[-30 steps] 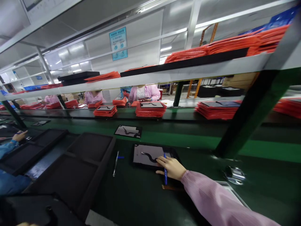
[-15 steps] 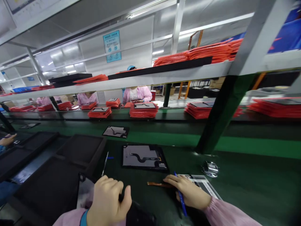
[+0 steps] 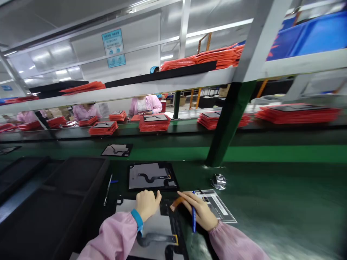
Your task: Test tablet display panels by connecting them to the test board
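My left hand (image 3: 148,205), a blue band at its wrist, is curled over the upper part of a grey-backed display panel (image 3: 155,220); its fingertips are hidden. The panel lies in front of me, with a dark ribbon cable (image 3: 158,238) across its lower part. At the panel's upper right, my right hand (image 3: 200,209) pinches an orange-brown flex cable (image 3: 176,203). A blue pen-like tool (image 3: 193,218) is tucked in the same hand. Under and beside this hand lies a white-framed printed sheet (image 3: 221,206). Another display panel (image 3: 151,176) rests just beyond both hands.
Black trays (image 3: 54,202) stand on the left, with a thin metal tool (image 3: 107,190) beside them. A shiny metal roll (image 3: 218,181) sits at right, near a green post (image 3: 230,122). Red padded stacks (image 3: 154,122) line the far ledge, where co-workers in pink sit.
The near display panel has come rightward with my left hand and now lies in front of me. My right hand has raised the flex cable to the panel's edge. The view has swung right.
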### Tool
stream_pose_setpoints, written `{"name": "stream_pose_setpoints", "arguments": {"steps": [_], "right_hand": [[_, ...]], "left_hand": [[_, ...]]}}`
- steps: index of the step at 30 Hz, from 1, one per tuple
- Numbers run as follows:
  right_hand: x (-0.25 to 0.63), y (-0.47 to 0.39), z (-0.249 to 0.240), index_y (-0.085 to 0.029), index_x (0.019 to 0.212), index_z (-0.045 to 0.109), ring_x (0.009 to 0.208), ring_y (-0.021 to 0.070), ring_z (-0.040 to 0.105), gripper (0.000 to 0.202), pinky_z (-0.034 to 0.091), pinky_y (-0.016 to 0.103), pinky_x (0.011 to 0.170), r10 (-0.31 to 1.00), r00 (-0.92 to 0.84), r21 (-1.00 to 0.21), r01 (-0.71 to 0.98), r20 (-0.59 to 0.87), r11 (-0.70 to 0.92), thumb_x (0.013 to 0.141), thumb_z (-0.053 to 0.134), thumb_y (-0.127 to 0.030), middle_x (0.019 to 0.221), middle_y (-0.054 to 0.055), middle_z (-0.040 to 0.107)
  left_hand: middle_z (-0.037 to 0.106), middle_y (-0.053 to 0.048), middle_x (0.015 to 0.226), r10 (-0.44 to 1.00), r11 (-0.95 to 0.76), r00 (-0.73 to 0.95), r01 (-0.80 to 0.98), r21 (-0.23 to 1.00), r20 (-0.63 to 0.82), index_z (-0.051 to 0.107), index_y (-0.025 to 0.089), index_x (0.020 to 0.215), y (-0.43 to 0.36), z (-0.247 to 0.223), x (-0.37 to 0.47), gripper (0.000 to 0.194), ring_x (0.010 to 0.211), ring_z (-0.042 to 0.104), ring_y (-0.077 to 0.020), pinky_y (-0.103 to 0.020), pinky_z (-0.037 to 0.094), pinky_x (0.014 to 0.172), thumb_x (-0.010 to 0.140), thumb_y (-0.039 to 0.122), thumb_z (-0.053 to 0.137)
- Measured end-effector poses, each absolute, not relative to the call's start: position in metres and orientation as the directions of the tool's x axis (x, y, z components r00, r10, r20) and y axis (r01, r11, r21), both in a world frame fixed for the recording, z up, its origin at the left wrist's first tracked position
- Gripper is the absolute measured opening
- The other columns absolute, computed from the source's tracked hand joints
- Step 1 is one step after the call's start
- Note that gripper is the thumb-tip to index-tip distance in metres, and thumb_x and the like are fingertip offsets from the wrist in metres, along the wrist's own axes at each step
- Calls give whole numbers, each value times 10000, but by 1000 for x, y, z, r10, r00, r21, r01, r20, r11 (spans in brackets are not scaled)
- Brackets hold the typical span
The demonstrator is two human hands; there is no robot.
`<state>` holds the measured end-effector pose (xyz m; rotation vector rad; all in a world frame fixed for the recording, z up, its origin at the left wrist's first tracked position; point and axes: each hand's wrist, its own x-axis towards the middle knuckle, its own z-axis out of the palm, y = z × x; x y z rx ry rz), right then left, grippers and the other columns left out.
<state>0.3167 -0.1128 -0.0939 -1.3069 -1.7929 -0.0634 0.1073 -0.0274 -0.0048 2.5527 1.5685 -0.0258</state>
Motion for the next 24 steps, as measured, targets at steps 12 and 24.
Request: {"name": "stream_pose_setpoints", "arguments": {"steps": [12, 24], "right_hand": [[436, -93, -93, -139, 1276, 523, 1155, 375, 551, 543, 519, 531, 869, 509, 558, -474, 829, 656, -298, 867, 515, -497, 1331, 225, 496], [442, -91, -108, -212, 1198, 604, 1161, 358, 553, 406, 455, 605, 865, 544, 575, -377, 816, 612, -439, 885, 449, -417, 1309, 136, 568]], "left_hand": [[692, -68, 800, 769, -593, 639, 724, 353, -18, 617, 178, 833, -17, -12, 103, 340, 813, 669, -219, -304, 451, 715, 979, 280, 328], [661, -77, 1125, 711, -653, 700, 624, 429, 62, 654, 207, 1090, -10, 22, 62, 305, 1039, 637, -223, -350, 525, 906, 921, 269, 407]]}}
